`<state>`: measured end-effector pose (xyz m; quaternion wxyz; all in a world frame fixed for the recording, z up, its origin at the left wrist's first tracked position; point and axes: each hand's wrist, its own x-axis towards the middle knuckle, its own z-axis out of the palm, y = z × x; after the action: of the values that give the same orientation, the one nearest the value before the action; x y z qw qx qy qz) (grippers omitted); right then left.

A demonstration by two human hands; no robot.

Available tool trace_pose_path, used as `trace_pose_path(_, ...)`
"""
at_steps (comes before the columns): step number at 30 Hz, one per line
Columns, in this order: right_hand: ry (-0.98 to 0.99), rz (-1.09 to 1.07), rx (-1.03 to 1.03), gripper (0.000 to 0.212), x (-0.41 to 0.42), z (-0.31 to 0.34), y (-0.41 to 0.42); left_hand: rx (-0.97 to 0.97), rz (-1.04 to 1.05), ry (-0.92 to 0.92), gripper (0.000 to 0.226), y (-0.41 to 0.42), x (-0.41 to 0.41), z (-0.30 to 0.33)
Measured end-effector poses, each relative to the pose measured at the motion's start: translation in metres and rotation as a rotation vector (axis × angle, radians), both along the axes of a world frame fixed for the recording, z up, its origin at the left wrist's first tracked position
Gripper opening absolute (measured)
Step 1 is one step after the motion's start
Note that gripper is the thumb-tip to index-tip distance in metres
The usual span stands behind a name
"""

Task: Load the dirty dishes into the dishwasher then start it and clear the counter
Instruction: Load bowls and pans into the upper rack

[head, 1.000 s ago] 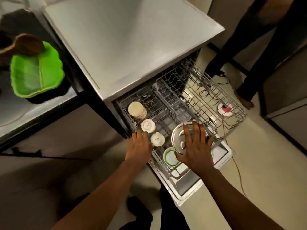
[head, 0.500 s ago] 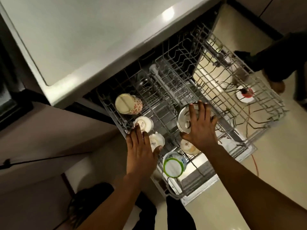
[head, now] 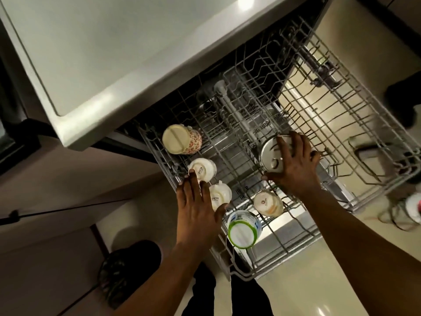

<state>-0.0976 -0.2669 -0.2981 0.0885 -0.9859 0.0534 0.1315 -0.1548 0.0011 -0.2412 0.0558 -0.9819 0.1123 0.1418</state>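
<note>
Upper rack (head: 227,153) of dishwasher pulled out under the counter (head: 114,53); all positions given relative to this rack. Left hand (head: 197,210) lies flat on the rack's front-left corner, fingers straight and together, fingertips touching an inverted white cup (head: 202,168); a second white cup (head: 219,196) sits just beside the thumb. Right hand (head: 296,165) spread over a steel lid (head: 271,156) at the rack's right side, fingers splayed across its face, thumb at its lower rim. Floral mug (head: 182,142) on its side at rack rear-left; green-rimmed container (head: 242,231) and cream cup (head: 267,202) at rack front. Lower rack (head: 341,124) extended to the right, beyond the lid.
</note>
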Motion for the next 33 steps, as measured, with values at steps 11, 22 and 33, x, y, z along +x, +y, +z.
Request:
trace_pose_path(11,-0.113,-0.081,0.074,0.090,-0.003,0.026,0.004,-0.094,0.016,0.012,0.073,0.003,0.000,0.004)
trace_pose_path(22,-0.281,0.100,0.154,0.056,-0.039,0.100,0.120,-0.489,0.080,-0.132,0.041,0.051,-0.009,0.055)
trace_pose_path(33,-0.627,0.522,0.302,0.042,-0.037,0.214,0.308,-0.506,0.245,-0.472,0.040,0.214,-0.036,0.162)
